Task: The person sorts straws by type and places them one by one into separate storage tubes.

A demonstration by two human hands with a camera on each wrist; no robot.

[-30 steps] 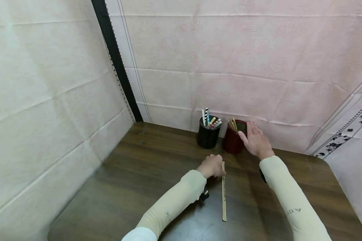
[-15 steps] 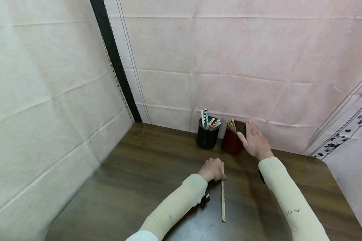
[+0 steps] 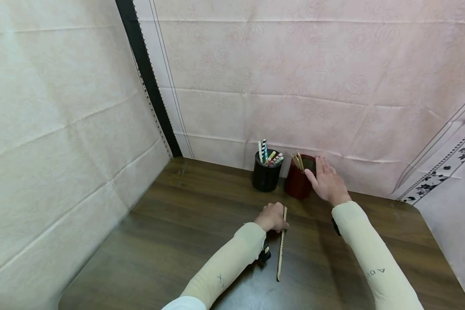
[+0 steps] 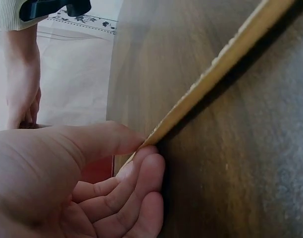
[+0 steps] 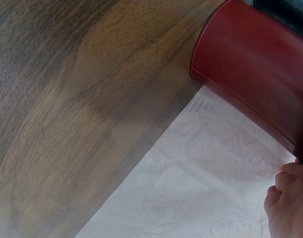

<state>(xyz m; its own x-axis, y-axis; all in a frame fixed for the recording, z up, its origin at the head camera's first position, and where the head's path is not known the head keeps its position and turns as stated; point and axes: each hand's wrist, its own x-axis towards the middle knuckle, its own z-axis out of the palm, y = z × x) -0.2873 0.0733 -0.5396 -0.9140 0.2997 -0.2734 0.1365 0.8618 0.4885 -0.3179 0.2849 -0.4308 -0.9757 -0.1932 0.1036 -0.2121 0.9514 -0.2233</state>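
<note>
My left hand pinches the upper part of a thin wooden ruler between thumb and fingers. In the left wrist view the ruler stands on its narrow side, its uneven edge upward and a dark shadow alongside. My right hand rests at the right rim of a dark red pen cup, fingers fairly straight and thumb spread over the near rim. Several thin wooden sticks lean inside that cup. In the right wrist view the red cup fills the upper right, with part of my right hand below.
A black pen cup holding several patterned pens stands just left of the red one. Behind both cups hangs a pale cloth wall. Another cloth wall borders the brown wooden table on the left.
The ruler's near end has swung left and the ruler has tipped from flat toward its edge. My left hand has slid slightly nearer to me. The right hand stays at the red cup.
</note>
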